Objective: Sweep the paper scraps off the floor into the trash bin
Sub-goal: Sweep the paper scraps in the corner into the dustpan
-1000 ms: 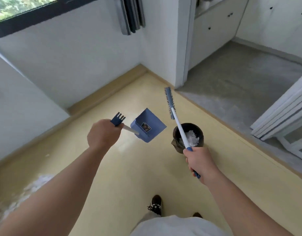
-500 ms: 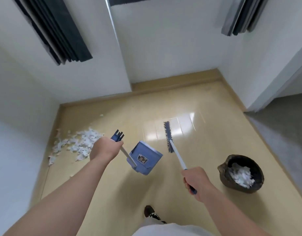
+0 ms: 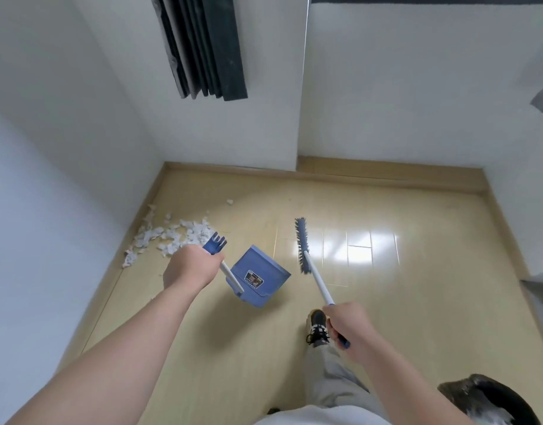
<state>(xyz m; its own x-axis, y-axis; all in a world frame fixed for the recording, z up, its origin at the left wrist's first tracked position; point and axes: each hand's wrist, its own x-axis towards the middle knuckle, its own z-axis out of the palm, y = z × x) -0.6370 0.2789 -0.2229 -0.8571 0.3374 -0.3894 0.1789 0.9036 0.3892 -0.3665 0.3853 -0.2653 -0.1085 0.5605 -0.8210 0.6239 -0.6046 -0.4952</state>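
Closer than a moment ago, the paper scraps (image 3: pixel 172 237) lie heaped on the floor by the left wall. My left hand (image 3: pixel 190 269) grips the handle of the blue dustpan (image 3: pixel 259 279), labelled back toward me. My right hand (image 3: pixel 351 328) clenches the broom (image 3: pixel 318 279). The trash bin (image 3: pixel 494 383), now at far lower right, holds white scraps.

1. The trash bin (image 3: pixel 494 383) is cut off by the bottom edge; the white inside is probably paper.
2. The label (image 3: pixel 253 279) on the dustpan (image 3: pixel 265 264) is too small to read.
3. The left hand (image 3: pixel 189 269) hides its own fingers.
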